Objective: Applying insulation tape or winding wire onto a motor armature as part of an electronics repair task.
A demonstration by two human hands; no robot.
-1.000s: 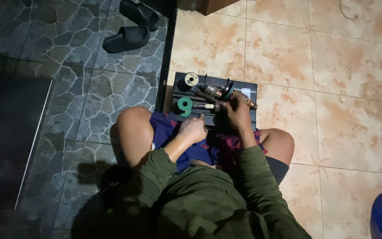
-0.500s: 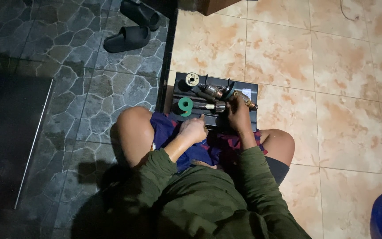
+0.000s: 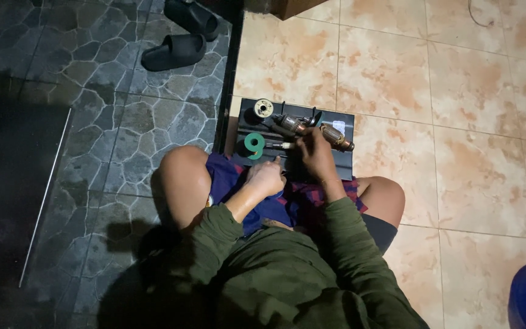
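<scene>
While the person sits cross-legged on the floor, a black tray [image 3: 343, 163] lies just in front of the knees, holding a scatter of small parts. The right hand [image 3: 315, 153] reaches over the middle of the tray, its fingers [image 3: 304, 135] bent together around something thin that I cannot make out, so whether they truly grip it is not clear. Just beyond those fingertips, toward the tray's far edge, lies a motor rotor [image 3: 290, 124] with copper windings, and a second rotor [image 3: 336, 135] lies near the far right corner, just beside the knuckles. A thin metal shaft [image 3: 280, 145] lies on the tray between the fingertips and a green tape roll [image 3: 254, 145], which stands at the left edge. A small pale spool [image 3: 263, 108] sits at the far left corner. The left hand [image 3: 265, 178] rests closed in a loose fist at the tray's near edge (over the purple cloth [image 3: 229, 180] on the lap), and what it holds, if anything, is hidden. A pair of dark sandals [image 3: 175, 50] lies well apart on the stone paving.
</scene>
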